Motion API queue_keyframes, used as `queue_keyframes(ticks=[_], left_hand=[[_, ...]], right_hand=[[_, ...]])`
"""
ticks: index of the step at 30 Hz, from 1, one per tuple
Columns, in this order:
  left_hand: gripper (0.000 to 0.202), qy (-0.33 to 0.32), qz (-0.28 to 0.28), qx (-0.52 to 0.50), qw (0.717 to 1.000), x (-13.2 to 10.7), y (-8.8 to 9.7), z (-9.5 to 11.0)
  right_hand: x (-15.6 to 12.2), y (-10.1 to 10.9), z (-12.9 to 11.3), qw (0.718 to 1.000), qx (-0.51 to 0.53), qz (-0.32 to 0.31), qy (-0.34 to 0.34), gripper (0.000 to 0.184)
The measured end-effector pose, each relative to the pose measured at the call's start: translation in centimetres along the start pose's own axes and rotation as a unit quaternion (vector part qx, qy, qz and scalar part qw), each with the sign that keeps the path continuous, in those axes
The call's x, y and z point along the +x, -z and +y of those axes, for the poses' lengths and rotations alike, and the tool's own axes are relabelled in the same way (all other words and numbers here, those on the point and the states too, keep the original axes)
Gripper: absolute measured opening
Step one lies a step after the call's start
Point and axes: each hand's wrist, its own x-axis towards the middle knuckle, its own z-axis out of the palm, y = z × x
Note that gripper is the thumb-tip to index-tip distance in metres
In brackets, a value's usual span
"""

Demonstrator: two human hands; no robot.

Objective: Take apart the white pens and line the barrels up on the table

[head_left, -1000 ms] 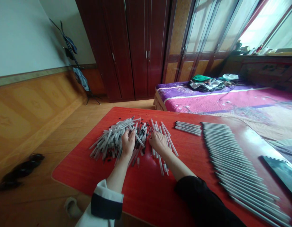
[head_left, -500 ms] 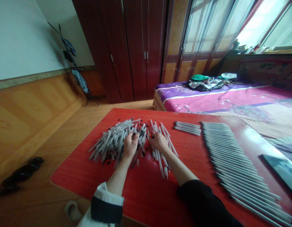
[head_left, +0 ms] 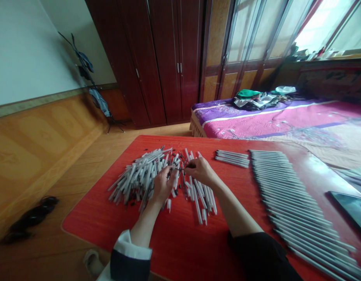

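Above a heap of loose clear pen barrels and dark small parts [head_left: 133,175], my left hand [head_left: 163,183] is closed in a pinch on a small pen part [head_left: 174,168], pale and dark. Facing it, my right hand [head_left: 200,171] pinches a thin dark pen part [head_left: 183,169]. The two parts meet or nearly meet between my fingertips; which, I cannot tell. Below my right hand lie more pen barrels [head_left: 198,199] in a loose bunch. Further right, a long row of pens with dark ends [head_left: 294,199] lies side by side, and a short stack of pens [head_left: 231,158] sits near it.
All of this rests on a red table [head_left: 180,242]. A dark flat tablet or phone [head_left: 350,212] lies at its right edge. Behind stands a bed [head_left: 256,125] with folded clothes [head_left: 253,99]. Dark red wardrobes [head_left: 165,58] line the back wall.
My hands have lifted slightly from the heap, fingertips closer together. A thin dark part now shows between them. Some barrels under my right hand have shifted.
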Motion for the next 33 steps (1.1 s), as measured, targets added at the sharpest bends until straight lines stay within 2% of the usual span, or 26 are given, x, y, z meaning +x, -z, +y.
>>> queue_keyframes(ticks=[2, 5, 8, 11, 13, 17, 22, 33], left_hand=[[0.027, 0.014, -0.018, -0.012, 1.0, -0.1, -0.2, 0.1], [0.031, 0.025, -0.032, -0.045, 0.998, -0.3, -0.3, 0.3], [0.033, 0.034, -0.023, -0.059, 0.997, -0.4, -0.3, 0.5], [0.03, 0.033, 0.008, -0.04, 0.999, -0.4, -0.2, 0.6], [0.027, 0.018, 0.028, -0.013, 0.999, -0.4, -0.2, 0.5], [0.022, -0.041, 0.045, 0.05, 0.997, -0.4, -0.4, 0.0], [0.02, -0.092, 0.052, 0.119, 0.987, -0.4, -0.5, -0.5], [0.018, -0.119, 0.044, 0.156, 0.979, -0.4, -0.4, -0.5]], right_hand=[[0.2, -0.2, 0.2, 0.989, 0.147, 0.023, -0.02, 0.02], [0.4, -1.0, 0.2, 0.937, 0.346, 0.036, -0.039, 0.025], [0.4, -1.2, -0.4, 0.897, 0.434, 0.077, -0.028, 0.026], [0.1, 0.0, -1.4, 0.873, 0.455, 0.176, -0.015, 0.025], [-0.4, 1.2, -2.2, 0.862, 0.458, 0.215, 0.006, 0.023], [-1.2, 2.7, -3.7, 0.869, 0.446, 0.207, 0.054, 0.022], [-1.4, 2.2, -4.0, 0.874, 0.435, 0.203, 0.078, 0.02], [-1.2, 2.1, -3.8, 0.878, 0.418, 0.218, 0.076, 0.021]])
